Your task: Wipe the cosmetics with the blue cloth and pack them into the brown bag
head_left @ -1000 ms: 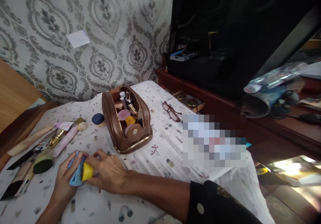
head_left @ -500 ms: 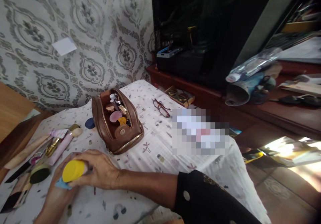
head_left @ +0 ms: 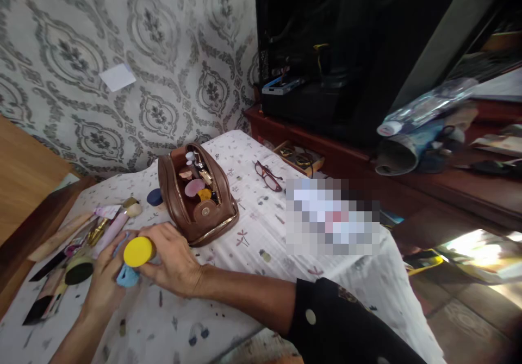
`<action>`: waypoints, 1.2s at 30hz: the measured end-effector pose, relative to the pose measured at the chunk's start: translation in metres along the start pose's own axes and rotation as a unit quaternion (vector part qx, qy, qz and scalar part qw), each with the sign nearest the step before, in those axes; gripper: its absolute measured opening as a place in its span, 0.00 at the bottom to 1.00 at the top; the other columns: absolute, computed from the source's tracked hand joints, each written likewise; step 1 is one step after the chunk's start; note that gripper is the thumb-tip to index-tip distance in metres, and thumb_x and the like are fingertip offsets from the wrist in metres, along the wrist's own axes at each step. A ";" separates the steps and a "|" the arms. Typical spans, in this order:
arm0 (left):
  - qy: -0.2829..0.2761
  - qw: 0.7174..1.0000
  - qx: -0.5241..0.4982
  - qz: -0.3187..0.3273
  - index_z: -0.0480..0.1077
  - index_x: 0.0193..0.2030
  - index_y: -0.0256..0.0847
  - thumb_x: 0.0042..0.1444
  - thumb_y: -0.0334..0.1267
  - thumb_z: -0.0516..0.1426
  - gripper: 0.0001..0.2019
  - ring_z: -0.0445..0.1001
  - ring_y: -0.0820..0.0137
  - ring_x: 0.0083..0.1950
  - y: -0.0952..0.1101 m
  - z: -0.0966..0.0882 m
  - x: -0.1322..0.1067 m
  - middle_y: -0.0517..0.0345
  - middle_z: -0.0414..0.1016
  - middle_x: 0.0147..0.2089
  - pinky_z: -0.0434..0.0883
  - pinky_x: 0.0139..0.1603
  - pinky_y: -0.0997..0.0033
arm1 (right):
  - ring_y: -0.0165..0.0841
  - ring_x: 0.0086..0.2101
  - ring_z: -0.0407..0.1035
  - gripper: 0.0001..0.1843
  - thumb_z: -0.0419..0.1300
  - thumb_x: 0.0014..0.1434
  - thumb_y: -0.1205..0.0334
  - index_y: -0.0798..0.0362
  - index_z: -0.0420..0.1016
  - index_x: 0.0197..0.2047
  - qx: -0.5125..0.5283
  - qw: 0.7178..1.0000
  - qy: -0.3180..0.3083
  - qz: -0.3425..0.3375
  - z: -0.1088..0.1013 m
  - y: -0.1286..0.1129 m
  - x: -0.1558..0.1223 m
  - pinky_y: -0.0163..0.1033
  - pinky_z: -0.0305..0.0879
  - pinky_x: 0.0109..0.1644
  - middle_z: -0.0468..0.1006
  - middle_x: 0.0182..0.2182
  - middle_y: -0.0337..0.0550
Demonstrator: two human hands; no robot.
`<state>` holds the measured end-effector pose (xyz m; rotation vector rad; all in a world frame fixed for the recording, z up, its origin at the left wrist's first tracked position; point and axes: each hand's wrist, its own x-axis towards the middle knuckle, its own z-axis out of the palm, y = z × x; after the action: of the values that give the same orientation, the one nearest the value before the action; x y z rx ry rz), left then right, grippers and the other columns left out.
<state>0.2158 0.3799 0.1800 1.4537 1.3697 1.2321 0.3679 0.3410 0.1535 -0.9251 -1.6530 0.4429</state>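
My right hand (head_left: 174,259) grips a small round container with a yellow lid (head_left: 137,252), its lid facing up toward me. Against the container's left side, my left hand (head_left: 104,280) is closed on a light blue cloth (head_left: 128,276), which shows below the lid and between the fingers. Most of the container's body is hidden by the fingers and cloth. Just beyond my hands stands an open brown cosmetic bag (head_left: 191,224), its zip undone. Inside it are a pink round item (head_left: 194,187), an orange-yellow item (head_left: 204,194) and several small tubes or bottles.
Makeup brushes, tubes and a dark-topped round jar (head_left: 79,270) lie along the left side. A dark blue round lid (head_left: 154,197) sits beside the bag. Glasses (head_left: 268,176) rest on the patterned cloth (head_left: 261,223) to the right, near a blurred-out item (head_left: 332,214).
The view has shifted slightly, so everything sits a bit further right. The yellow lid has turned to face me more squarely, and more of the blue cloth shows below it.
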 end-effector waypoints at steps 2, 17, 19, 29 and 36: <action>0.017 0.998 -0.066 -0.015 0.75 0.41 0.42 0.35 0.50 0.71 0.25 0.80 0.65 0.36 0.017 0.009 0.000 0.61 0.79 0.33 0.76 0.30 0.75 | 0.38 0.54 0.66 0.23 0.65 0.58 0.62 0.52 0.66 0.55 -0.010 0.999 0.037 -0.021 -0.004 -0.005 0.003 0.43 0.66 0.60 0.71 0.52 0.48; -0.161 0.957 -0.049 0.237 0.76 0.40 0.41 0.60 0.45 0.59 0.11 0.77 0.68 0.38 0.092 0.077 0.030 0.59 0.78 0.37 0.74 0.38 0.74 | 0.36 0.51 0.72 0.25 0.65 0.59 0.53 0.52 0.65 0.56 0.186 0.968 0.167 -0.005 -0.093 -0.028 0.049 0.43 0.70 0.58 0.75 0.53 0.47; -0.200 0.902 0.127 0.362 0.77 0.42 0.41 0.61 0.41 0.56 0.10 0.78 0.62 0.47 0.095 0.079 0.037 0.55 0.80 0.42 0.75 0.49 0.64 | 0.36 0.48 0.73 0.26 0.65 0.58 0.53 0.52 0.66 0.55 0.183 0.965 0.189 0.025 -0.108 -0.020 0.060 0.44 0.71 0.55 0.76 0.50 0.46; -0.137 0.759 0.311 0.555 0.75 0.52 0.40 0.66 0.29 0.50 0.15 0.75 0.61 0.57 0.077 0.049 0.030 0.49 0.78 0.54 0.71 0.60 0.58 | 0.36 0.41 0.72 0.21 0.66 0.54 0.63 0.54 0.68 0.51 -0.127 0.979 0.037 0.158 -0.146 0.002 0.099 0.44 0.72 0.50 0.75 0.42 0.43; -0.105 0.783 0.255 0.558 0.74 0.52 0.42 0.66 0.27 0.51 0.14 0.76 0.62 0.57 0.061 0.054 0.030 0.49 0.78 0.55 0.72 0.60 0.58 | 0.44 0.48 0.75 0.24 0.66 0.49 0.76 0.60 0.74 0.51 -0.347 0.895 -0.222 0.173 -0.118 0.000 0.137 0.42 0.74 0.49 0.77 0.52 0.55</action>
<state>0.2813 0.4060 0.2305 2.9235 0.6038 1.2957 0.4710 0.4246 0.2767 -1.7716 -2.1222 0.3084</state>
